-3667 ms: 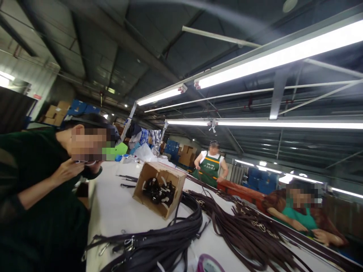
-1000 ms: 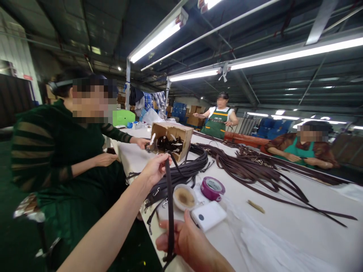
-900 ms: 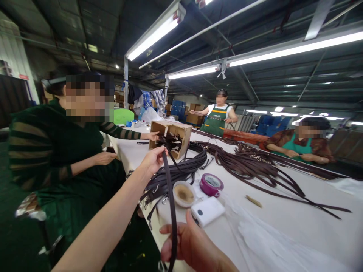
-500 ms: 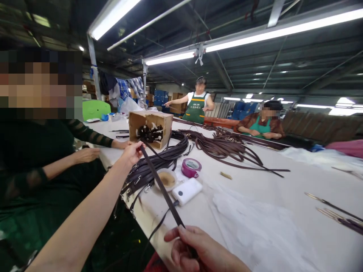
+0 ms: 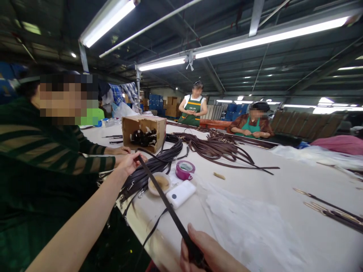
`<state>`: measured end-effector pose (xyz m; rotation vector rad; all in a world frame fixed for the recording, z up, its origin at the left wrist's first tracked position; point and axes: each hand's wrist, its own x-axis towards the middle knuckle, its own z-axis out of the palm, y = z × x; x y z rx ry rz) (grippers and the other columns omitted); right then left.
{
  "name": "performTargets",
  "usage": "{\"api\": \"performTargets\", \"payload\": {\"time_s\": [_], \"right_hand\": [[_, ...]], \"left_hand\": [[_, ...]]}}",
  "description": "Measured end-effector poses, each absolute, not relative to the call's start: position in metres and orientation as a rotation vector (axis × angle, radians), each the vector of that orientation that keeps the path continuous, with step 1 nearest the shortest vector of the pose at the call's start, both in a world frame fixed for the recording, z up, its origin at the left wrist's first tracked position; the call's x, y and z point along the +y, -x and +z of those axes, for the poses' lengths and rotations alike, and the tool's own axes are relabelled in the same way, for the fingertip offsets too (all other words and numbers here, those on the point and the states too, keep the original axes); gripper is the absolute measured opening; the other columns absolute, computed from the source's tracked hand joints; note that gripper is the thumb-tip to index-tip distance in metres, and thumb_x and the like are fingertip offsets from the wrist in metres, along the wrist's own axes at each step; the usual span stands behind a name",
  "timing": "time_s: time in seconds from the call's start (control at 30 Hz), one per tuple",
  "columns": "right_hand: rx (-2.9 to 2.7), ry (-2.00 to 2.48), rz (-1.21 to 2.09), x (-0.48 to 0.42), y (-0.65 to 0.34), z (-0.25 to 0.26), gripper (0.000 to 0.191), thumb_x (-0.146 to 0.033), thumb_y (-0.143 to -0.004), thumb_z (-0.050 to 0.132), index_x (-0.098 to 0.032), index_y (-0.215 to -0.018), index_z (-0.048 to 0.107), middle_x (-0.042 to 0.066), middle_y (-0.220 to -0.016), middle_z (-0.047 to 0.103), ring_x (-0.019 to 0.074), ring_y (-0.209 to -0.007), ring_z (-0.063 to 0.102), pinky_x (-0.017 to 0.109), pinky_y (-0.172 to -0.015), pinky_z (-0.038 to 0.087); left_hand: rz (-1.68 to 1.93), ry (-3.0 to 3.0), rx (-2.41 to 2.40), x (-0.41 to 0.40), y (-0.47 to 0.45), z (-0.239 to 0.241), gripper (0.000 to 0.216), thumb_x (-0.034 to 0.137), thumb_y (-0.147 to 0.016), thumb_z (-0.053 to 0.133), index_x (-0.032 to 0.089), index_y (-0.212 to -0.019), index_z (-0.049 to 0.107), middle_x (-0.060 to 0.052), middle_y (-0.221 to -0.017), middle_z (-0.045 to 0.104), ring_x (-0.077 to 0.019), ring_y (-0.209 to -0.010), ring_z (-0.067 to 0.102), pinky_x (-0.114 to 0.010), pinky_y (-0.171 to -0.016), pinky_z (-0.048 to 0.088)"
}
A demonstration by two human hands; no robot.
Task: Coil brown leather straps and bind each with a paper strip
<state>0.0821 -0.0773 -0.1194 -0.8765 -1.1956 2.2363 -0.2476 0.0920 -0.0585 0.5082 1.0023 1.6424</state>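
Observation:
A dark leather strap (image 5: 162,197) is stretched taut between my two hands above the near edge of the white table (image 5: 255,189). My left hand (image 5: 131,161), arm reaching forward, pinches the strap's far end near a pile of black straps (image 5: 154,164). My right hand (image 5: 206,254), at the bottom of the view, is closed around the strap's near end. Beside the strap lie a small bowl of brown paste (image 5: 159,183), a white power bank (image 5: 180,193) and a purple tape roll (image 5: 185,170).
A person in a green striped top (image 5: 42,151) sits close on my left with hands on the table. A cardboard box (image 5: 144,132) holds dark hardware. Brown straps (image 5: 224,151) spread across the middle. Two other workers (image 5: 194,104) are at the far side. Clear plastic sheet (image 5: 249,223) lies near.
The view swung from the ceiling down to the table. My hands came into view holding the strap, which tilted from upright to slanting between them. The neighbour leaned in closer.

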Motion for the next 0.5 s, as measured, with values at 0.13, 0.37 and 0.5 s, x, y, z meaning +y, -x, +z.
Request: {"api": "performTargets", "payload": {"time_s": [0.13,0.37,0.5], "right_hand": [[-1.092,0.634,2.357,-0.083,-0.099,-0.106,0.047,-0.049,-0.087,0.057,-0.005,-0.092,0.071,0.008,-0.068,0.068,0.0062,-0.056,0.057,0.013,-0.052,0.037],[-1.14,0.496,2.331,-0.086,-0.111,-0.095,0.044,-0.043,-0.085,0.067,-0.002,-0.102,0.071,0.012,-0.077,0.073,0.0078,-0.058,0.061,0.014,-0.054,0.039],[-1.233,0.565,2.254,-0.083,-0.115,-0.097,0.049,-0.051,-0.076,0.075,-0.006,-0.097,0.072,0.006,-0.068,0.067,0.0057,-0.052,0.054,0.016,-0.051,0.035]], "left_hand": [[1.612,-0.534,1.061,0.088,0.244,-0.069,0.03,0.033,-0.094,0.06,0.015,-0.118,0.058,-0.008,-0.114,0.062,-0.0197,-0.093,0.064,-0.038,-0.078,0.057],[1.509,-0.615,1.174,0.074,0.239,-0.087,0.024,0.03,-0.094,0.06,0.014,-0.113,0.06,-0.006,-0.106,0.064,-0.0162,-0.084,0.064,-0.032,-0.071,0.057],[1.451,-0.698,1.199,0.043,0.246,-0.09,0.025,0.03,-0.094,0.059,0.015,-0.113,0.059,-0.006,-0.107,0.063,-0.0163,-0.085,0.064,-0.033,-0.071,0.057]]}}
